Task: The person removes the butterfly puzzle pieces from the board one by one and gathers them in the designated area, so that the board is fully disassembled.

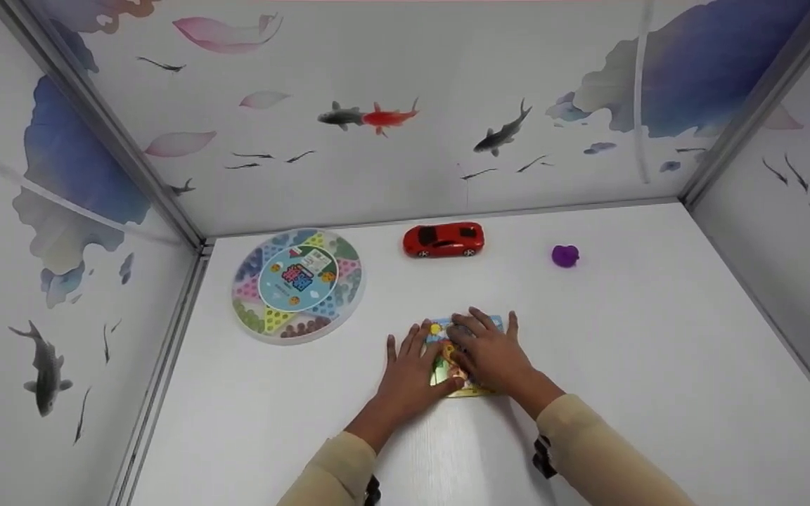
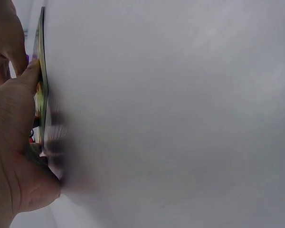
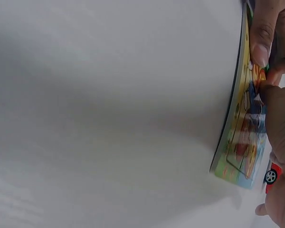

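A small flat puzzle board (image 1: pixel 477 391) with a bright cartoon picture lies on the white table, partly covered by both hands. My left hand (image 1: pixel 408 372) rests along its left side, fingers stretched out and thumb on the lower edge. Over the right part spreads my right hand (image 1: pixel 500 358), its thumb reaching toward the middle of the picture. In the right wrist view the board (image 3: pixel 242 142) shows a thin dark edge and outlined shapes, with the thumbs of both hands close together on it. Fingers hide much of the picture.
A round game box (image 1: pixel 292 327) with a colourful star pattern lies at the back left. Near the back wall stands a red toy car (image 1: pixel 440 242), with a small purple object (image 1: pixel 565 256) farther right. Printed panels with grey frames enclose the white table (image 1: pixel 658 351).
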Available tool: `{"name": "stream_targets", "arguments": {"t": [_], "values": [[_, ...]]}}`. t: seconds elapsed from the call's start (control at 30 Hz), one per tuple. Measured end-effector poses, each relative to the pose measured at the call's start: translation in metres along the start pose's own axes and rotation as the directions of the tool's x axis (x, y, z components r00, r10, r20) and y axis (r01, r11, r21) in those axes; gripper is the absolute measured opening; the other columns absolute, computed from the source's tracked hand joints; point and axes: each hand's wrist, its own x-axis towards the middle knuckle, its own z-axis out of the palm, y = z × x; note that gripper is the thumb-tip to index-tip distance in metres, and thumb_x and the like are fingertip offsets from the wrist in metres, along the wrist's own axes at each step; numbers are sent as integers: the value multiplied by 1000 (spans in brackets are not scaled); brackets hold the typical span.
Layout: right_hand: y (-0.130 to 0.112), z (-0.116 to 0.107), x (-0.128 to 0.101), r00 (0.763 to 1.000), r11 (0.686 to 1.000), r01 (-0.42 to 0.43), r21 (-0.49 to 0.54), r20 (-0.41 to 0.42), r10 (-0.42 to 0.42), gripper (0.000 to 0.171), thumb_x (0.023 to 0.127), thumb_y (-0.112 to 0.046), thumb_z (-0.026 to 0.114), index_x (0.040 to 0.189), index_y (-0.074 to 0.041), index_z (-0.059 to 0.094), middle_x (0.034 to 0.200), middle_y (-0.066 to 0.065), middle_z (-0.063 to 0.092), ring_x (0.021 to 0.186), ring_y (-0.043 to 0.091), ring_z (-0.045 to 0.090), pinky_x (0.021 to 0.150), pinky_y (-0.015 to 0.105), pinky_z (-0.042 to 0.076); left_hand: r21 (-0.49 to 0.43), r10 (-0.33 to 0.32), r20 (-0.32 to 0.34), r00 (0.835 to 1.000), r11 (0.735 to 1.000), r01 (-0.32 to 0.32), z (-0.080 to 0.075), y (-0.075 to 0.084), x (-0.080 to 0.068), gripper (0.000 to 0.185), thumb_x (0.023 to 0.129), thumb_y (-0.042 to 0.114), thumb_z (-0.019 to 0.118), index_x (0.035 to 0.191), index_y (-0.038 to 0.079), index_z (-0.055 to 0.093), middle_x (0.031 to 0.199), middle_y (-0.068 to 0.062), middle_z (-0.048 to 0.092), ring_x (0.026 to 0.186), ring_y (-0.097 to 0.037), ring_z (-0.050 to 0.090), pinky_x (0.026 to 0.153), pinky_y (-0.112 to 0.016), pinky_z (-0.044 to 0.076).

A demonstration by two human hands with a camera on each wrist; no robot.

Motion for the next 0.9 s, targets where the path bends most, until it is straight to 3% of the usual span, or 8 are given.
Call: {"name": "stream_targets", "arguments": {"t": [0.13, 0.3, 0.37, 0.53, 0.73, 0.9], "values": [[-11, 0, 7, 1000, 1000, 11, -9, -26, -11, 45, 110, -32, 70, 154, -21, 66, 164, 4, 58, 160, 34, 46, 119, 93, 22, 2, 9, -9, 1000, 1000, -9, -2, 0, 1, 88, 102, 76, 58, 166, 15, 51, 185, -12, 25, 173, -36, 22, 135, -75, 13], [-18, 2, 13, 999, 999, 32, -10, -7, -32, 74, 88, -27, 96, 154, -22, 63, 157, 6, 58, 153, 33, 49, 118, 92, 27, 18, 6, -3, 1000, 1000, -6, -1, 0, -2, 86, 102, 74, 62, 166, 18, 50, 185, -11, 24, 173, -35, 22, 135, -75, 15], [-20, 3, 16, 999, 999, 35, 2, -8, -35, 74, 87, -25, 97, 153, -22, 63, 154, 7, 59, 150, 34, 51, 117, 92, 29, 24, 3, 3, 1000, 1000, -4, -1, -1, -3, 87, 102, 72, 64, 168, 18, 48, 186, -10, 23, 173, -34, 22, 135, -75, 15], [-26, 0, 25, 1000, 999, 3, 32, -22, -2, 50, 102, -21, 82, 149, -19, 67, 145, 10, 63, 144, 35, 54, 117, 91, 30, 36, 5, 9, 1000, 999, -6, 0, -2, -3, 91, 102, 69, 66, 173, 17, 40, 187, -8, 21, 173, -33, 22, 135, -73, 15], [-29, -5, 33, 999, 999, -26, 35, 23, 25, 57, 100, -21, 84, 154, -17, 64, 146, 11, 63, 144, 36, 52, 119, 88, 32, 32, -2, -4, 1000, 999, 2, 1, -3, -3, 93, 102, 69, 66, 174, 18, 36, 187, -8, 22, 173, -33, 22, 135, -73, 15], [-30, -8, 39, 999, 999, -31, 34, 30, 30, 61, 100, -23, 84, 156, -15, 62, 147, 12, 63, 142, 36, 51, 118, 84, 36, 10, -5, -31, 1000, 1000, 5, 1, -3, -3, 85, 102, 72, 64, 168, 20, 47, 186, -7, 24, 173, -33, 22, 135, -74, 14]]}}
